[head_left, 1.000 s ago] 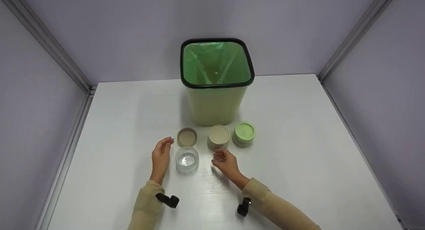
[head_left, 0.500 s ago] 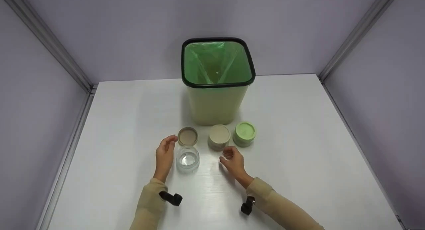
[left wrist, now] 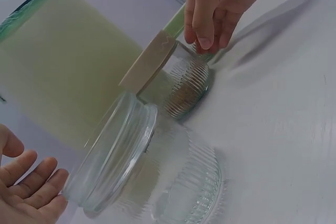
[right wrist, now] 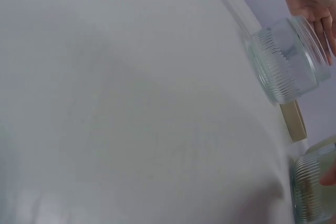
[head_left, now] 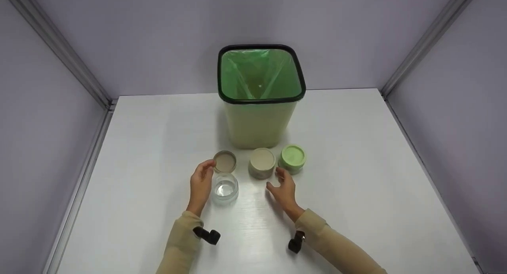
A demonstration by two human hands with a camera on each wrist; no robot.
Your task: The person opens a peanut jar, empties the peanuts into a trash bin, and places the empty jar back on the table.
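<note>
Glass, clear and ribbed, makes up the open jar [head_left: 224,189] that stands near the middle of the white desk [head_left: 356,179], a little toward the front edge. The left hand [head_left: 201,183] is just beside it on its left, fingers relaxed and lightly curved toward the rim; the left wrist view shows the fingertips [left wrist: 37,192] close to the jar's mouth but apart from it, gripping nothing. A tan lid [head_left: 225,162] lies flat just behind the jar, near the left hand's fingertips.

To the right, the right hand [head_left: 284,189] hovers with fingers loosely spread, holding nothing. Its fingertips are close to a second ribbed jar with a beige lid [head_left: 261,162], which stands level with the loose lid; whether they touch it cannot be told. A green-lidded jar [head_left: 292,158] stands just beside that one, farther right.

Behind the row of jars, toward the desk's back edge, stands a pale bin with a green liner [head_left: 259,96].
</note>
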